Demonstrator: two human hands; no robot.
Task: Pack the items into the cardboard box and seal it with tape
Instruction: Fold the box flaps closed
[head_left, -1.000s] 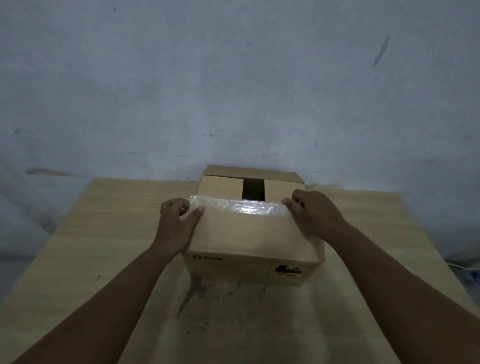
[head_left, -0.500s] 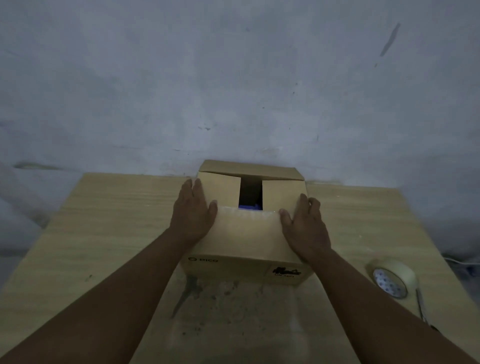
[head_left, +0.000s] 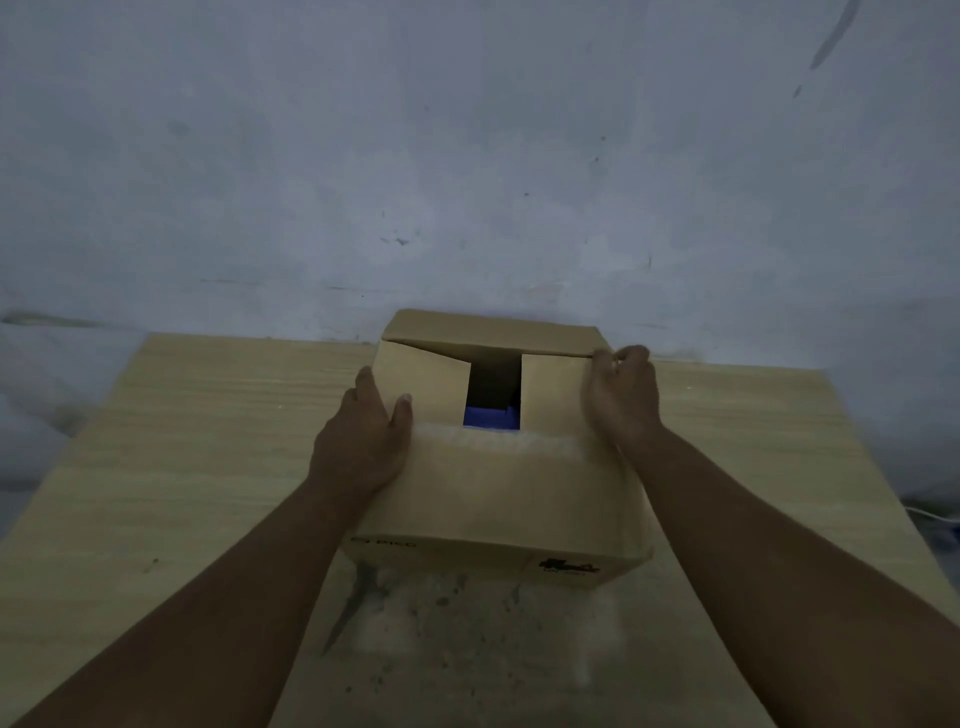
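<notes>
Head view
Box: cardboard box (head_left: 498, 499) on the table (head_left: 208, 441), long axis left-right, blue item (head_left: 491, 417) inside.
Left hand (head_left: 363, 441): fingers straight, pressing the box's left side.
Right hand (head_left: 621, 395): fingertips curled, pinching the far flap (head_left: 493, 332) at its right corner.
Key relation: the far flap lies beyond both hands, with the right hand nearer. It probably folds toward the person.

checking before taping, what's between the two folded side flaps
Head view: a dark open gap between left flap and right flap, with a blue item showing inside the cardboard box.

Brown cardboard box (head_left: 498, 499) upright at bench's far edge, near flap folded down, side flaps in, blue item (head_left: 491, 417) visible through gap.
</notes>
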